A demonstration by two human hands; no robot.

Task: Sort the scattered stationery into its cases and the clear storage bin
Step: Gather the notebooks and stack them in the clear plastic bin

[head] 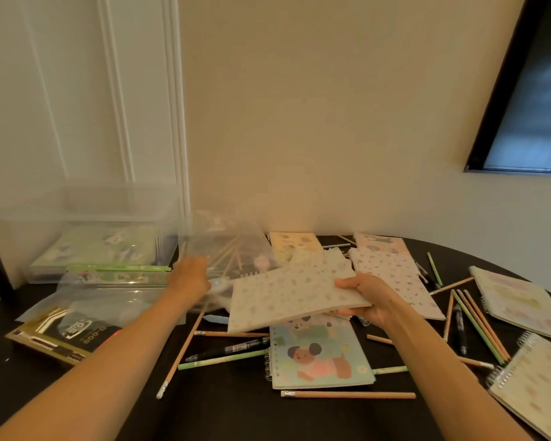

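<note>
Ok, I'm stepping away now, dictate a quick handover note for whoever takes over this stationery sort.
Right hand grips a pale patterned notebook, lifted above the dog-cover binder.
Left hand is blurred, reaching at a clear pouch of pencils; its grip cannot be told.
Clear storage bin sits far left with a green notebook inside.
Done: little beyond that.
Left: loose pencils, black pens and spiral notebooks lie scattered on the dark table.
</note>
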